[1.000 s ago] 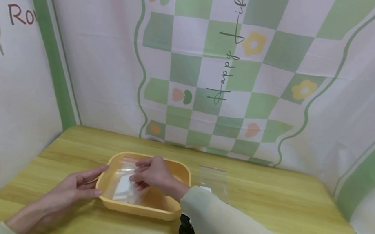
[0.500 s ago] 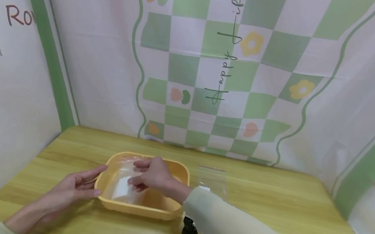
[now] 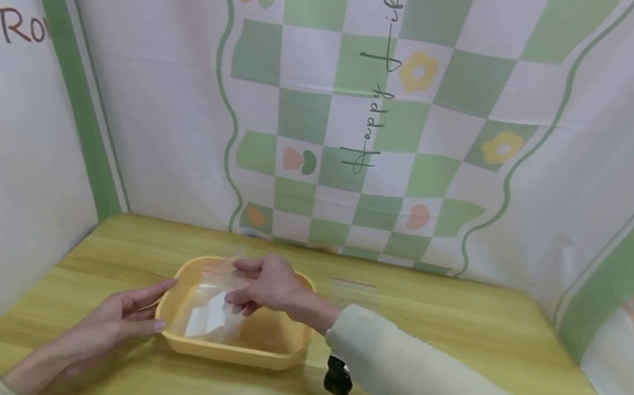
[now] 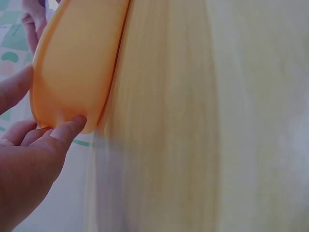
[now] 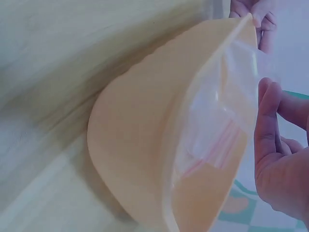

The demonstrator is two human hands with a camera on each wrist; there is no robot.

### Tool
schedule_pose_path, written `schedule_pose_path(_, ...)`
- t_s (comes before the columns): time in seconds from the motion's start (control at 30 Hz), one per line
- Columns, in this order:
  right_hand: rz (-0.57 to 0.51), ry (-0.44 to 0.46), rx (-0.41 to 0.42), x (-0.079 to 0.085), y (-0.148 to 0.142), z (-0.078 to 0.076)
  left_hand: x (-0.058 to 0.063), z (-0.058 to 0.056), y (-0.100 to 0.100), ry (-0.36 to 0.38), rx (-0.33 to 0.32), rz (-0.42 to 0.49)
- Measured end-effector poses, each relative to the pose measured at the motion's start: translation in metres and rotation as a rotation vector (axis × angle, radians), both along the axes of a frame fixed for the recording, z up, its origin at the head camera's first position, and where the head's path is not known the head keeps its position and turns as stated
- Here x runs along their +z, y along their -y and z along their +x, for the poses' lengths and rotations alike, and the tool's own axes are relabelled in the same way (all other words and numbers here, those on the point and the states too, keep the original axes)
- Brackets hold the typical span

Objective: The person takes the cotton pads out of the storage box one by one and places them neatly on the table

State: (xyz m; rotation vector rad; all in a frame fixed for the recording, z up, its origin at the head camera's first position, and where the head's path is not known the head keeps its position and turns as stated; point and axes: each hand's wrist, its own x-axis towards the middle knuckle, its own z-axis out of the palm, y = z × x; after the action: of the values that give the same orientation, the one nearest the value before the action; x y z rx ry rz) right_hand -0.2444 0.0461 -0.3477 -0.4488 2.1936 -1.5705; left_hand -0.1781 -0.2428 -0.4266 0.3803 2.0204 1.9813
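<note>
An orange-yellow plastic basin (image 3: 234,355) stands on the table. My left hand (image 3: 107,320) holds its left end, thumb and forefinger spread against the wall and rim; the left wrist view shows the fingertips touching the orange wall. Inside lies a clear zip bag (image 3: 210,309) with a white patch, perhaps a label or contents. My right hand (image 3: 276,283) reaches over the basin and pinches the bag's upper part, which rises above the back rim. In the right wrist view, the bag (image 5: 205,125) shows a pinkish-red zip strip, and thumb and finger meet at its edge.
A second clear zip bag (image 3: 353,291) lies flat on the wooden table (image 3: 432,297) right of the basin, partly hidden by the right sleeve (image 3: 424,383). A black device (image 3: 338,377) hangs below the right wrist. Printed cloth (image 3: 392,126) walls the back and sides.
My right hand has risen slightly, lifting the bag's upper part past the back rim. The left hand keeps its place on the basin. The sleeve covers more of the second bag.
</note>
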Motion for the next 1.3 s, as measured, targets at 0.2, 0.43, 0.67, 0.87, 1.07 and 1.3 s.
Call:
schedule_pose_path(0.2, 0.011, -0.022, 0.02, 0.009, -0.016, 0.0, 0.0, 0.001, -0.001, 0.014, 0.015, 0.0)
schedule_pose_path(0.43, -0.008, -0.044, 0.014, 0.024, -0.032, 0.004, 0.0, 0.001, -0.001, 0.02, 0.01, 0.0)
schedule_pose_path(0.67, -0.012, -0.059, -0.001, 0.047, -0.052, 0.008, -0.001, 0.001, -0.001, 0.01, -0.004, -0.001)
schedule_pose_path(0.87, -0.008, -0.092, -0.006, 0.064, -0.07, 0.012, -0.001, 0.001, -0.001, 0.022, -0.005, 0.018)
schedule_pose_path(1.07, -0.002, -0.122, -0.011, 0.077, -0.089, 0.02, -0.001, 0.001, -0.001, 0.041, 0.015, 0.0)
schedule_pose_path(1.3, -0.028, -0.122, -0.043, 0.08, -0.117, 0.032, 0.0, 0.002, -0.002, 0.048, 0.03, -0.014)
